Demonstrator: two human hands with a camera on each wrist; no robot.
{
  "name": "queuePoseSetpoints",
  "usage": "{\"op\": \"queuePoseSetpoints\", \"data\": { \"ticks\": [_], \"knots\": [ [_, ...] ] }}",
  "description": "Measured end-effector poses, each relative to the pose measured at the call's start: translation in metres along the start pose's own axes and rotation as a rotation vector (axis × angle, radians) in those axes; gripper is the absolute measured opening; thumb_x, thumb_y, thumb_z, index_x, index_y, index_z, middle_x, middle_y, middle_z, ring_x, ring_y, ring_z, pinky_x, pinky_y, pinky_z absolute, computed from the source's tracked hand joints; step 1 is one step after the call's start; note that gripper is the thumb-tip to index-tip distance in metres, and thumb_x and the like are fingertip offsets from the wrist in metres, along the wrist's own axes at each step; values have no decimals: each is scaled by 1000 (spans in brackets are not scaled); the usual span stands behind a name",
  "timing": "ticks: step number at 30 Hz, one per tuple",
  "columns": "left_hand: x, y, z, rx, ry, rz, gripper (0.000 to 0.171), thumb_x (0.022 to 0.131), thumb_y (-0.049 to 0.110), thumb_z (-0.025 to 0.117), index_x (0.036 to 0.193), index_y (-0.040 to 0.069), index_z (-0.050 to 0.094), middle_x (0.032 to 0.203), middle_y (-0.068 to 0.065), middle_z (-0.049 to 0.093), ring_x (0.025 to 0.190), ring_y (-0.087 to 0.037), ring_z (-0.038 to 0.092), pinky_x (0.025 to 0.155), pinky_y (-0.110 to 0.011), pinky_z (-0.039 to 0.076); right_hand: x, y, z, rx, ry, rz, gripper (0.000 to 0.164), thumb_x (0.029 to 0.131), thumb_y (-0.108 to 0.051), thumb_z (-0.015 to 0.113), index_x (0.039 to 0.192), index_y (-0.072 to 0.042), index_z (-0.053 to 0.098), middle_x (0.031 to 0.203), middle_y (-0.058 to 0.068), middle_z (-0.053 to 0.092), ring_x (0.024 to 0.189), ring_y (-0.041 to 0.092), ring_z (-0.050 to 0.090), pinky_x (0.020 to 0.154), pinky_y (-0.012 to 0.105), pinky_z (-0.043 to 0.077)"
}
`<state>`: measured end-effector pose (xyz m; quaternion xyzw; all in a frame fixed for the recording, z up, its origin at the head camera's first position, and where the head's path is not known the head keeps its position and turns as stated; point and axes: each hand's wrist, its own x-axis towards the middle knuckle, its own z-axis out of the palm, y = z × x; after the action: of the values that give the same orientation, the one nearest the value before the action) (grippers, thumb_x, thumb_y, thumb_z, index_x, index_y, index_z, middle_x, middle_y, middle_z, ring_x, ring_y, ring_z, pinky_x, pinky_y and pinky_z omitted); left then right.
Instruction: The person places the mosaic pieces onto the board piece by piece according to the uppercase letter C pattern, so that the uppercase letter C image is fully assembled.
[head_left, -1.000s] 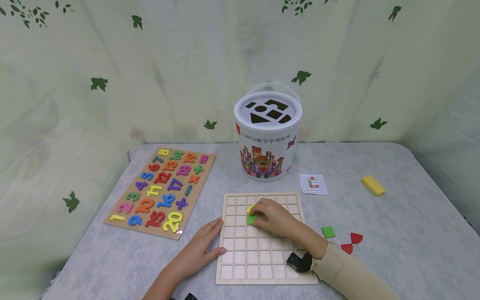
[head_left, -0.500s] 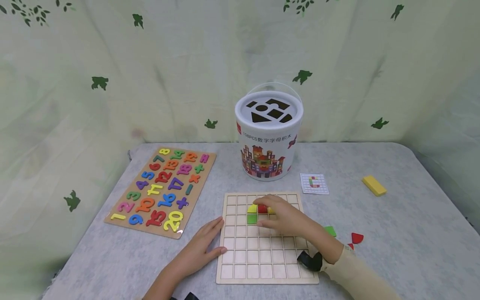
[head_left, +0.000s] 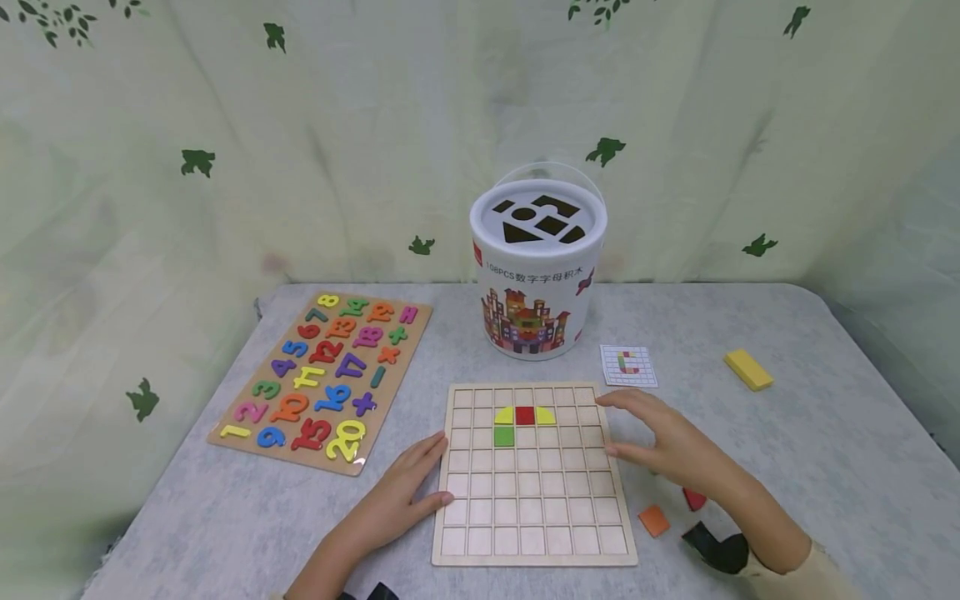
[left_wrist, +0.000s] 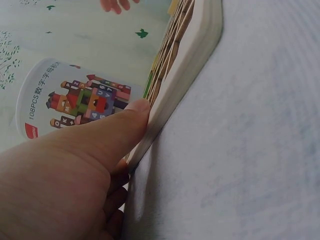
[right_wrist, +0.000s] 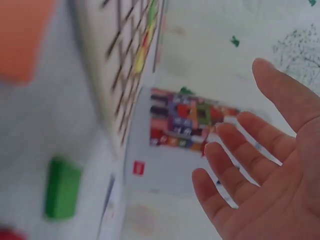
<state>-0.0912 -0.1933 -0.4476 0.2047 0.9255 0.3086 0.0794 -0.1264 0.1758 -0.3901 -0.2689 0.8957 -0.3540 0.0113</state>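
Observation:
A wooden grid board (head_left: 536,500) lies on the table. In its upper rows sit a yellow quarter-round tile (head_left: 505,416), a red square tile (head_left: 525,416), a second yellow quarter-round tile (head_left: 545,416) and a green square tile (head_left: 504,436). My left hand (head_left: 397,492) rests at the board's left edge; the left wrist view shows its thumb (left_wrist: 137,112) against the edge. My right hand (head_left: 667,442) hovers by the board's right edge, fingers spread and holding nothing. Beneath it are an orange square tile (head_left: 654,521), a partly hidden red tile (head_left: 694,499) and a green tile (right_wrist: 63,187).
A white bucket (head_left: 536,275) with a cut-out lid stands behind the board. Beside it lie a pattern card (head_left: 628,367) and a yellow block (head_left: 747,370). On the left is a number puzzle board (head_left: 322,383). A fabric backdrop (head_left: 360,167) closes off the back.
My right hand has let go of the tiles and moved right, off the board. The red and right yellow tiles now show fully, and an orange tile has come into view. My left hand stays put.

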Motion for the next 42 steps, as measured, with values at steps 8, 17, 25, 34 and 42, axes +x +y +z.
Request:
{"op": "queuePoseSetpoints", "data": {
  "ticks": [8,17,25,34,42],
  "knots": [
    [0,1,-1,-7,-3,-3,73,85,42,57,142,7,27,146,-5,23,132,-24,19,103,-43,24,-33,30,-3,-1,-40,92,56,77,-33,70,124,-9,50,123,3,50,111,24,47,87,44,42],
    [0,0,-1,-4,-5,-2,73,85,43,57,141,8,27,146,-4,23,132,-23,19,103,-43,24,-46,53,1,28,-118,247,46,77,-30,70,116,-10,55,114,1,53,105,22,50,88,39,42],
    [0,0,0,1,-3,1,73,85,44,57,142,8,27,146,-4,22,132,-23,19,103,-43,24,-43,50,0,-4,-106,275,29,78,-21,70,104,-12,60,101,-3,54,96,18,52,82,34,46],
    [0,1,-1,-10,-1,2,73,85,42,57,141,8,27,146,-4,23,132,-23,19,103,-44,24,-31,24,2,-33,24,60,29,80,-16,69,107,-17,59,103,-11,56,91,9,53,75,29,48],
    [0,-1,0,-13,-3,-3,74,85,45,56,141,8,28,146,-4,23,132,-24,19,102,-45,25,-7,-18,15,35,59,-57,31,81,-18,68,110,-17,59,104,-13,55,91,12,53,75,34,48]
  ]
}}
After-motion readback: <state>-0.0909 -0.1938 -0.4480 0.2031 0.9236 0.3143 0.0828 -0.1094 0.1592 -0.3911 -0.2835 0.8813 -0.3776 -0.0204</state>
